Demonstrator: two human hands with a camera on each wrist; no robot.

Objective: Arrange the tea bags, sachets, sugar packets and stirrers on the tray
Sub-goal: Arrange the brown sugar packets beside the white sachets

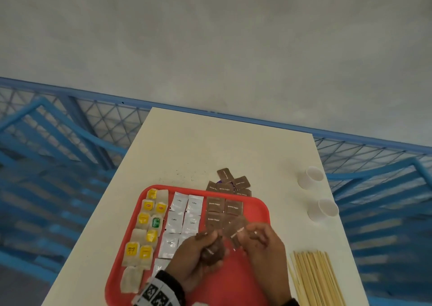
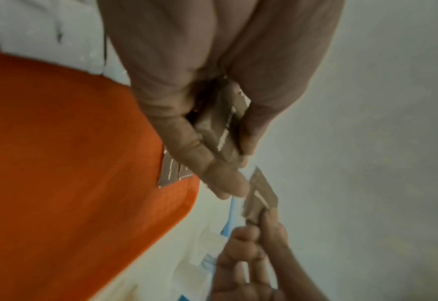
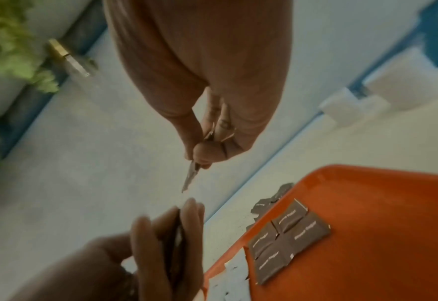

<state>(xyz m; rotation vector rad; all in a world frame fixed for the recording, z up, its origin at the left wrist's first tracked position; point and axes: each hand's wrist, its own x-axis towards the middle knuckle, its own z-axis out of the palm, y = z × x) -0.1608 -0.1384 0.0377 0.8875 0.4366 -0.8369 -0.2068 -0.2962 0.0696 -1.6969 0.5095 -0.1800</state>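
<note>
Head view first: both hands hover over the red tray, towards its near edge. The left hand curls round a stack of sugar packets, and the right hand pinches a single packet by one end. Light, limp paper, I'd say; take it gently by an edge.

Left wrist view: here the stack shows fanned between thumb and fingers, which is unclear from above.

Right wrist view: the single packet turns edge-on, wafer thin, and four laid packets sit squarely by the tray's far edge.
</note>
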